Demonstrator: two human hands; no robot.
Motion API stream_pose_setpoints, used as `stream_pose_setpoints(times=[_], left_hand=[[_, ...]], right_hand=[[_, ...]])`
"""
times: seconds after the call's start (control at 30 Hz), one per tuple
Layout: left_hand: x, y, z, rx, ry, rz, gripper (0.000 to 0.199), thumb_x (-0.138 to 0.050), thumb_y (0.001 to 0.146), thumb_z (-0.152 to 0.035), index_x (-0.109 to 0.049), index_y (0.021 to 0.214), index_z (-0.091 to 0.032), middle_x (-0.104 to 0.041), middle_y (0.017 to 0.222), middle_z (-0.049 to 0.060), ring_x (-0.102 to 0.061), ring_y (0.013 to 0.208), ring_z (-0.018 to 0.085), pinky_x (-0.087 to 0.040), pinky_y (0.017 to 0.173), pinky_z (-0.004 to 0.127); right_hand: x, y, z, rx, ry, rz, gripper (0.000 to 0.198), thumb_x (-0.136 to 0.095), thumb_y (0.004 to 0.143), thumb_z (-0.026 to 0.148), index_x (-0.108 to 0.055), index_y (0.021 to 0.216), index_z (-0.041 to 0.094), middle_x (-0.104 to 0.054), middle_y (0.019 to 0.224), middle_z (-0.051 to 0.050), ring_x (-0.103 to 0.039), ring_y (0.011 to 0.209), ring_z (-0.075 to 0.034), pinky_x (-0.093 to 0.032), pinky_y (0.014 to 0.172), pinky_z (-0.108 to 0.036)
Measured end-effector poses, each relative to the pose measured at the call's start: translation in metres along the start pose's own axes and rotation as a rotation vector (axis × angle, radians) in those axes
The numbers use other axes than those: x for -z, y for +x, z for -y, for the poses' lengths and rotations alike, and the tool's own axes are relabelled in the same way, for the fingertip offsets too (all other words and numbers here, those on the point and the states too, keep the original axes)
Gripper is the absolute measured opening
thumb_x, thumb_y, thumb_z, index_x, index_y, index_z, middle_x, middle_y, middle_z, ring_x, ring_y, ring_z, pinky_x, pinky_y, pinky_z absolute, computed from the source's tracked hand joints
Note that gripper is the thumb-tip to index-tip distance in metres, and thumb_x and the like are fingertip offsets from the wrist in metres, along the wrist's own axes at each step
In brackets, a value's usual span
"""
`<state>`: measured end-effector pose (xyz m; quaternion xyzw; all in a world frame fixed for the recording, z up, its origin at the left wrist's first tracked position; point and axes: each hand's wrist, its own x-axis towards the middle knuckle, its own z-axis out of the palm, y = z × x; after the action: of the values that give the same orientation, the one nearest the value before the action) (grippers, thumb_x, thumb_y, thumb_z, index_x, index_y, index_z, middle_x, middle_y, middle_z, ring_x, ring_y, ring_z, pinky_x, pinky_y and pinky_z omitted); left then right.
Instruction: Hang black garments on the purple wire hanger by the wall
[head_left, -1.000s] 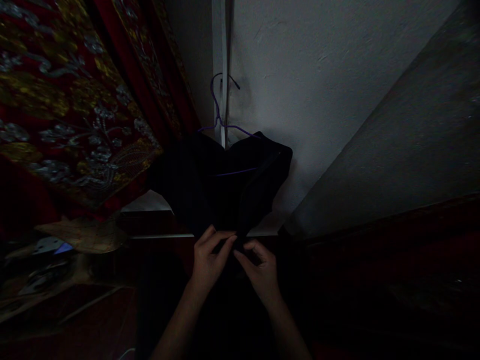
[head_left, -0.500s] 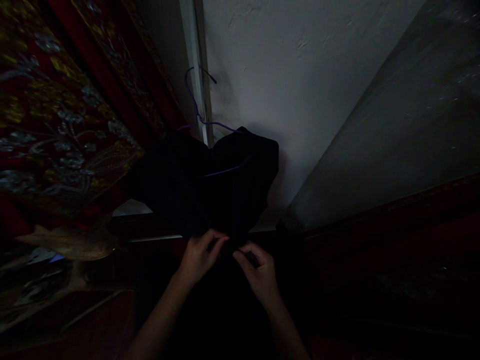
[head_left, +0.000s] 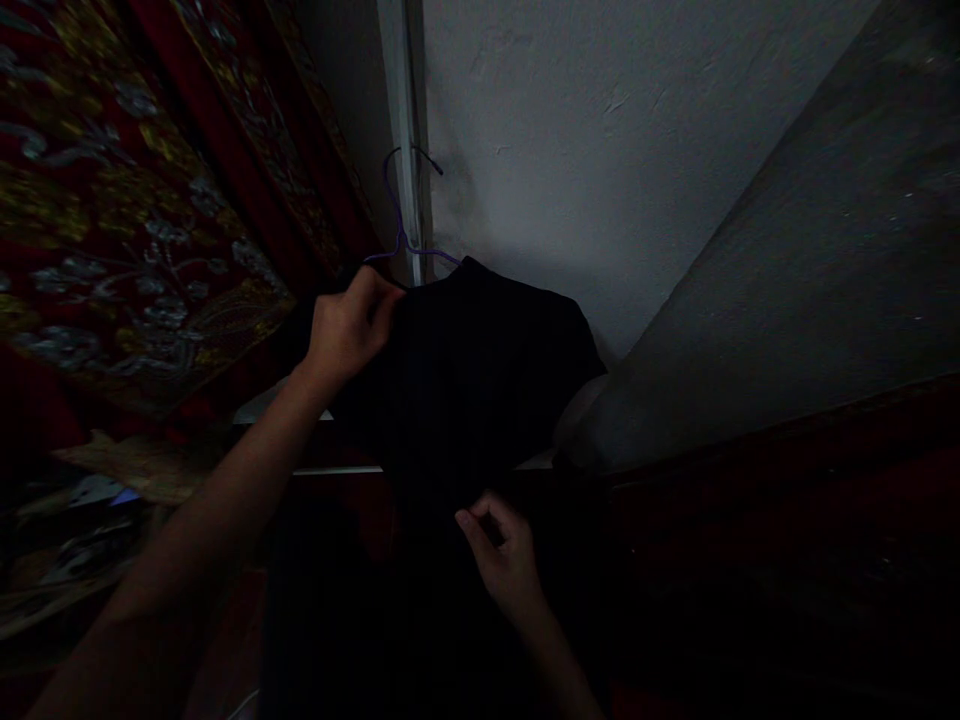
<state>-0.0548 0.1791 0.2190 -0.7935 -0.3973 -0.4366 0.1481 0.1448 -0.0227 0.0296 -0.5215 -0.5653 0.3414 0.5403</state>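
Note:
A dark shirt (head_left: 487,350) hangs on a thin purple wire hanger (head_left: 401,235), whose hook loops round a pale upright strip on the wall. My left hand (head_left: 352,325) pinches the cloth near the neckline, just below the hanger's left arm. Lower down, my right hand (head_left: 501,545) has thumb and forefinger pressed together on the dark front of the shirt. The lower part of the garment melts into the dark, so its hem and any fastenings cannot be made out.
Red cloth with gold and silver embroidery (head_left: 150,220) fills the left side. Below it sits a pale wooden piece (head_left: 142,465) with dim clutter around it. A grey wall (head_left: 600,150) rises behind the shirt, and a dull, slanting sheet (head_left: 810,250) stands at right.
My left hand has risen from beside the right hand to the neckline. The shirt front, formerly gaping with the hanger's lower bar showing, now lies across and covers that bar.

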Motion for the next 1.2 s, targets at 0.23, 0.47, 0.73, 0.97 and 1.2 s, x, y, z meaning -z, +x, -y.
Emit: stream_pose_setpoints(times=[0.23, 0.47, 0.73, 0.97, 1.2], left_hand=[[0.022, 0.009, -0.023, -0.206, -0.006, 0.049, 0.016, -0.056, 0.098, -0.031, -0.062, 0.094, -0.017, -0.071, 0.074, 0.001, -0.066, 0.058, 0.014, -0.04, 0.053, 0.023], [0.032, 0.003, -0.022, -0.303, -0.001, -0.064, 0.02, -0.058, 0.099, -0.033, -0.064, 0.087, -0.018, -0.071, 0.07, 0.0, -0.066, 0.056, 0.013, -0.04, 0.052, 0.023], [0.028, -0.009, -0.007, -0.12, -0.003, -0.013, 0.03, -0.057, 0.096, -0.042, -0.062, 0.079, -0.019, -0.063, 0.064, 0.0, -0.06, 0.054, 0.013, -0.037, 0.055, 0.025], [0.004, -0.025, -0.001, -0.123, -0.097, -0.085, 0.02, -0.057, 0.096, -0.031, -0.059, 0.08, -0.02, -0.061, 0.063, 0.0, -0.055, 0.051, 0.012, -0.034, 0.054, 0.026], [-0.012, -0.024, 0.005, -0.118, -0.099, -0.059, 0.021, -0.051, 0.098, -0.029, -0.055, 0.079, -0.02, -0.057, 0.06, -0.001, -0.051, 0.047, 0.012, -0.028, 0.051, 0.027]], right_hand=[[0.015, 0.064, 0.027, 0.172, -0.086, 0.155, 0.015, -0.061, 0.095, 0.031, -0.067, 0.105, 0.022, -0.071, 0.089, -0.003, -0.067, 0.082, -0.016, -0.052, 0.075, -0.028], [0.032, 0.172, 0.155, 0.658, -0.228, 0.041, 0.039, -0.06, 0.096, 0.027, -0.06, 0.135, 0.025, -0.071, 0.098, -0.004, -0.063, 0.081, -0.017, -0.051, 0.073, -0.03], [0.008, 0.201, 0.168, 0.786, -0.417, 0.181, 0.006, -0.059, 0.093, 0.022, -0.062, 0.088, 0.02, -0.059, 0.068, 0.003, -0.053, 0.061, -0.013, -0.035, 0.06, -0.027], [-0.019, 0.204, 0.159, 0.697, -0.145, 0.072, 0.014, -0.055, 0.094, 0.022, -0.052, 0.08, 0.022, -0.054, 0.067, 0.004, -0.053, 0.061, -0.012, -0.037, 0.061, -0.027], [-0.034, 0.215, 0.146, 0.702, -0.199, -0.048, 0.016, -0.054, 0.096, 0.022, -0.049, 0.081, 0.023, -0.054, 0.07, 0.003, -0.056, 0.066, -0.014, -0.038, 0.063, -0.027]])
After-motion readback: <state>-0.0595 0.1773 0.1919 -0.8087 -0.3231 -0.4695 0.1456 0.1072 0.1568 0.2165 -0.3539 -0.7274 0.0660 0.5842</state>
